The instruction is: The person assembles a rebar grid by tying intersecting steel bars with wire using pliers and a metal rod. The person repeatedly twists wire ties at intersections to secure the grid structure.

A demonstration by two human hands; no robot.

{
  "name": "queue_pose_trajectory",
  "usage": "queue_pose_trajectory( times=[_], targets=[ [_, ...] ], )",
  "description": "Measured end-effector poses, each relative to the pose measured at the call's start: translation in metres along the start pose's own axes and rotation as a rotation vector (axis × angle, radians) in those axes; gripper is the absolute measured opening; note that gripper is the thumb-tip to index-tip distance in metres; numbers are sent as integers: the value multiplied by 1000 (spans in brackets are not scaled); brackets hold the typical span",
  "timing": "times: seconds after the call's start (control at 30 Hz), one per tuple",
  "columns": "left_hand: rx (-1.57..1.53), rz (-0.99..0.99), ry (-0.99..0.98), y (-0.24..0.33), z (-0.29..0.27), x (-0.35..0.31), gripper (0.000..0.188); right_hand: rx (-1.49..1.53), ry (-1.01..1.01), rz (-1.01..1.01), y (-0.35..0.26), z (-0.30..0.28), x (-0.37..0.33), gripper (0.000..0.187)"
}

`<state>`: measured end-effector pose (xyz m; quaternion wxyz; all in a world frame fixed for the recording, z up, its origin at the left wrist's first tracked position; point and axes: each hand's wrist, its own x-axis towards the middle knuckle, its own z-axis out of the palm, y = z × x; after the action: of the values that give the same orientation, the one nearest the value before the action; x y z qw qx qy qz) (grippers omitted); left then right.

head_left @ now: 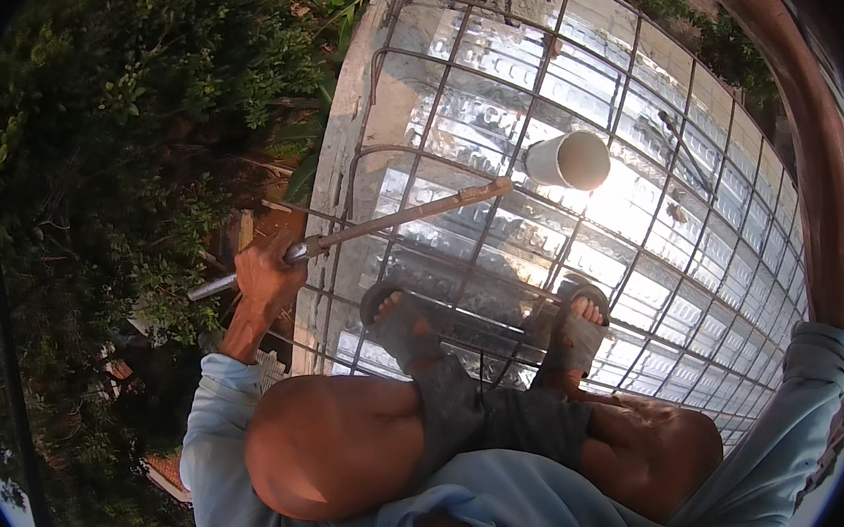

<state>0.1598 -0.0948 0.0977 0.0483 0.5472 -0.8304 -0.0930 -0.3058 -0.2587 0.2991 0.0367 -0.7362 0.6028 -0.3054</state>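
One tool [350, 234] sits gripped in your left hand [270, 275] at nine o'clock, its tip toward two, near the pipe [574, 162]; your right hand is out of frame. Snagging the mesh [535, 96] could twist it loose.

Crouching posture with the left hand closed and the right arm extended, seen from the head.
The left hand [267, 272] is clenched in a firm grip, its fingers curled; the left wrist [244, 327] lies below it, and the left forearm is largely sleeved. The right forearm [820, 168], bare above a rolled cuff, runs up along the right margin and arches inward toward the upper edge, where the right hand lies beyond the field. Both knees are sharply bent and spread, with the left foot [399, 321] and right foot [581, 335] set apart between them.
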Motion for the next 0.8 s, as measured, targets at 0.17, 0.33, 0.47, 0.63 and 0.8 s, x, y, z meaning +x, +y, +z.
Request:
queue_pose_trajectory(
  times=[0.17, 0.33, 0.47, 0.63, 0.8],
  targets=[
    [-110, 171, 16, 51, -7, -29, 19, 260, -740, -172, -68, -15, -161, 52],
    [-246, 269, -222, 144, 17, 4, 19, 70, -913, -297, -48, 32, -281, 47],
    [-336, 217, -520, 215, 71, 14, 27, 86, -1094, -34, -12, 67, -316, 32],
    [-549, 388, -419, 242, 87, 27, 34, 13, -1206, 81, 43, 57, -360, 38],
    [-621, -4, 13, 149, 56, 106, 20, 27, -952, 124, 98, 42, -437, 19]
  ],
)
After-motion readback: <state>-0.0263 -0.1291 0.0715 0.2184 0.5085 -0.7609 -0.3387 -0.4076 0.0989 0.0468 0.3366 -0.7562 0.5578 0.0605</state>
